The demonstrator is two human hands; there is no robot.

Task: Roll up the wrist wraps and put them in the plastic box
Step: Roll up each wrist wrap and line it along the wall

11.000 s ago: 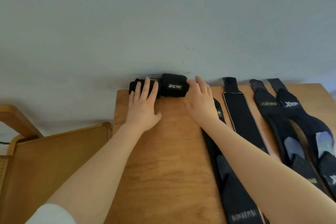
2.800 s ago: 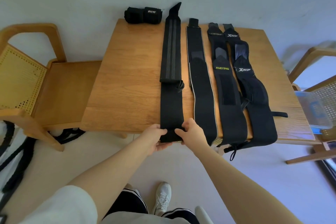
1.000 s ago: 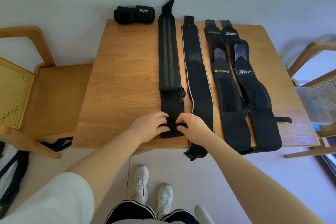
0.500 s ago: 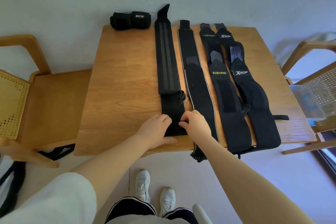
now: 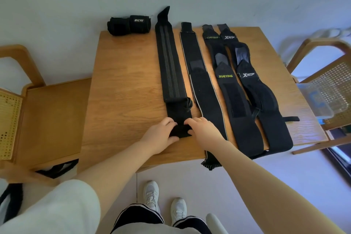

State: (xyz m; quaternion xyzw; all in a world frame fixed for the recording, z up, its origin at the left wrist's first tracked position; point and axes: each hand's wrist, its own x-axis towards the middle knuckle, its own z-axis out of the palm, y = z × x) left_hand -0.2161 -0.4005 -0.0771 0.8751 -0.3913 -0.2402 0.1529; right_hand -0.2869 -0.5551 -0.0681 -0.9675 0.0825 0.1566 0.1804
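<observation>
left hand (image 5: 161, 135): fingers curled, pinching strap end | right hand (image 5: 204, 129): fingers curled, pinching same end | forearms extended forward, converging

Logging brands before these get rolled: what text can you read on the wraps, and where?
"MCYO": rolled wrist wrap at the table's far left corner; first letter unclear.
"XUEYING": twice on the third flat wrap, mid-length and far end.
"XTEP": twice on the rightmost wrap, same spots.
Striped wrap under both hands: none visible.

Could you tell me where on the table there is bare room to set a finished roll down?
The table's left half is bare, between its left edge and the striped wrap, below the rolled wraps. The right half is crowded with flat wraps.
</observation>
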